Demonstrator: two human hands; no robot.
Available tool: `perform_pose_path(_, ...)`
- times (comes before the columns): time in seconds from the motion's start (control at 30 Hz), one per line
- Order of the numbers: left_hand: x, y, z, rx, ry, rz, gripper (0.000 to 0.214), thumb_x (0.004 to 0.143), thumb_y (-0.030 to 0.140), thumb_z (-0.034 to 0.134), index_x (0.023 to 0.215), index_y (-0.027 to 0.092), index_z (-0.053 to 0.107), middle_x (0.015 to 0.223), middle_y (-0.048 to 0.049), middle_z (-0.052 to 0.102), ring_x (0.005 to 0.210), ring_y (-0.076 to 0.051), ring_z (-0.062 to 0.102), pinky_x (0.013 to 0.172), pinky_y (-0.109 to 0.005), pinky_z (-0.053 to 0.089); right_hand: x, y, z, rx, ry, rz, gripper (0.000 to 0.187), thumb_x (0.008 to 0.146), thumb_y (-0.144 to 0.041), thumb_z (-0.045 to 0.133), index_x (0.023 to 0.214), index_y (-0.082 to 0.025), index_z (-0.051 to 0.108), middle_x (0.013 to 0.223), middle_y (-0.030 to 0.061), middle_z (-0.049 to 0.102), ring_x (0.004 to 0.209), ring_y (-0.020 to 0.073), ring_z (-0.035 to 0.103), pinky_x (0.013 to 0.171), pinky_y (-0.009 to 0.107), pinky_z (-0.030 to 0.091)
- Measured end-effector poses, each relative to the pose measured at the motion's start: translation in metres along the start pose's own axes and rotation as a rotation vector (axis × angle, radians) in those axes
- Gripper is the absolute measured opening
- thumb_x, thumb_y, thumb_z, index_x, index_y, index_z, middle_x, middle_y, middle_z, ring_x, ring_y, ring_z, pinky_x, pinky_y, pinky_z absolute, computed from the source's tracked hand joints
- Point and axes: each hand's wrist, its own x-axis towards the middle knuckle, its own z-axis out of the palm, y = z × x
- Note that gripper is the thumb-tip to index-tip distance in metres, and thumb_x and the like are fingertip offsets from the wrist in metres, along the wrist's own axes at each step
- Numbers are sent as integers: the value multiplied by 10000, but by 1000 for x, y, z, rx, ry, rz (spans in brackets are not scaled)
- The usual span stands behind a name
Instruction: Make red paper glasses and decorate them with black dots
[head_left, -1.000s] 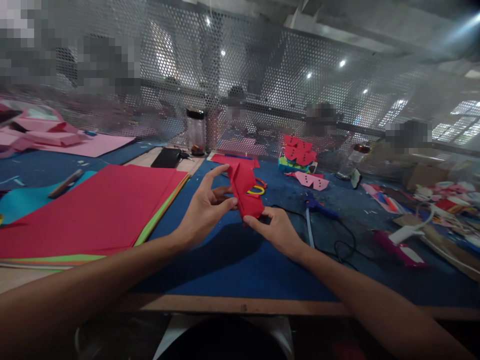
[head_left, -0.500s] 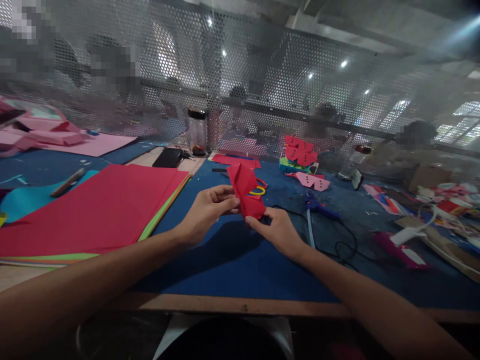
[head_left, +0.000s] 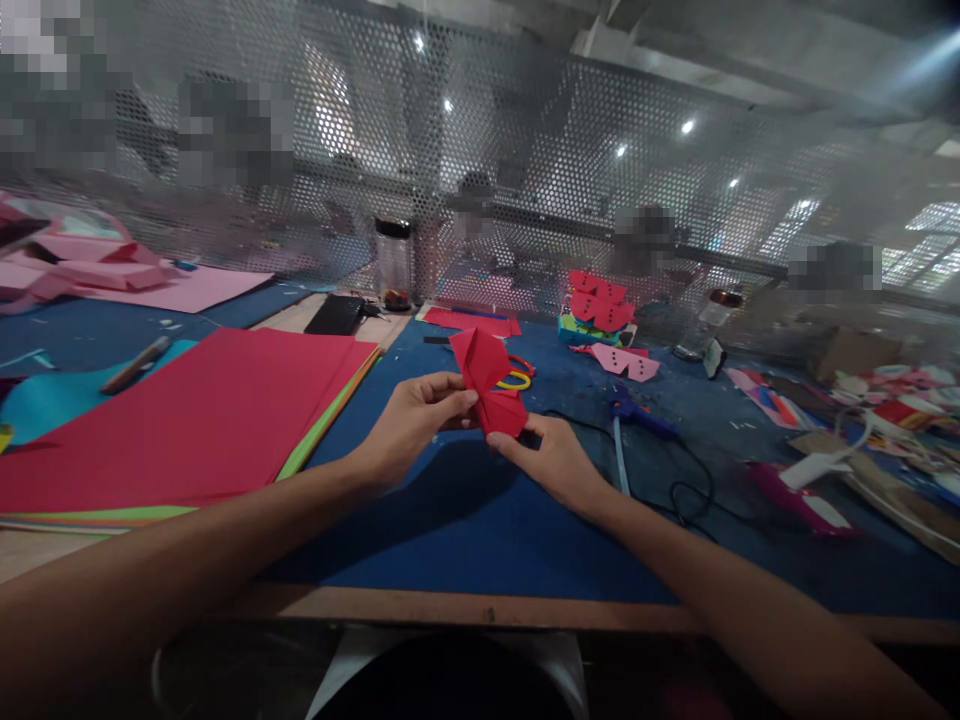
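Observation:
A folded red paper piece (head_left: 486,362), shaped like a bow or butterfly, is held tilted above the blue table mat (head_left: 450,540). My left hand (head_left: 420,420) pinches its left edge near the middle crease between thumb and fingers. At the lower right corner, my right hand (head_left: 551,455) grips it, thumb in front and fingers behind. Just behind the paper lie scissors (head_left: 517,375) with yellow and red handles, partly hidden. Farther back rests a flat red sheet (head_left: 474,321).
Left of my hands is a stack of coloured paper (head_left: 187,420), red on top. A blue glue gun (head_left: 637,412) with its cord lies to the right. Folded pink paper (head_left: 626,361) and stacked red shapes (head_left: 600,300) stand behind. A jar (head_left: 394,265) stands by the perforated screen.
The red paper has turned slightly, so its two flaps show wider and more face-on. Both hands keep their grip, with only a small shift to the left.

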Motion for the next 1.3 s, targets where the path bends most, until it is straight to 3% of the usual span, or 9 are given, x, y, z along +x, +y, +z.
perform_pose_path(0.2, 0, 1, 1, -4, -2, -9, 119, 811, 249, 727, 889, 159, 721, 838, -21, 738, 698, -113, 652, 743, -238, 542, 1, 2, 0, 9, -15, 1, 357, 858, -497, 632, 932, -162, 730, 825, 1, 684, 758, 169, 591, 692, 244, 414)
perform_pose_path(0.97, -1, 0, 2, 14, -35, -22, 153, 808, 274, 725, 898, 155, 695, 898, -54, 751, 770, -160, 700, 771, -292, 564, 0, 0, -3, 14, -63, 43, 292, 867, -394, 626, 719, -162, 724, 723, 19, 719, 677, 150, 626, 659, 245, 437)
perform_pose_path(1.3, 0, 3, 2, 3, 32, -26, 148, 792, 262, 737, 860, 143, 683, 856, -33, 728, 782, -152, 681, 824, -322, 563, 3, 0, -3, 136, -57, 110, 379, 905, -473, 579, 806, -163, 772, 731, 36, 736, 674, 152, 652, 618, 230, 442)
